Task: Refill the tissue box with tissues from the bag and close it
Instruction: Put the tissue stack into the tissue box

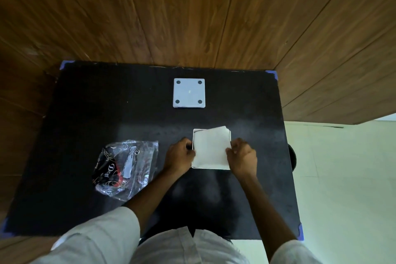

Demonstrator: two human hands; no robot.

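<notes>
A white square tissue box [194, 133] stands open near the middle of the black table. A stack of white tissues [212, 148] sits in its opening, turned a little askew so one corner pokes over the far rim. My left hand [180, 155] grips the stack's left edge and my right hand [242, 156] grips its right edge. The box's white lid [189, 93], with four dark round feet facing up, lies farther back on the table. A crumpled clear plastic bag [126, 168] with black and red print lies to the left of my left hand.
The black table [85, 103] has blue tape at its corners and stands against a wooden wall. A pale tiled floor shows to the right, with a dark round object [293, 156] at the table's right edge.
</notes>
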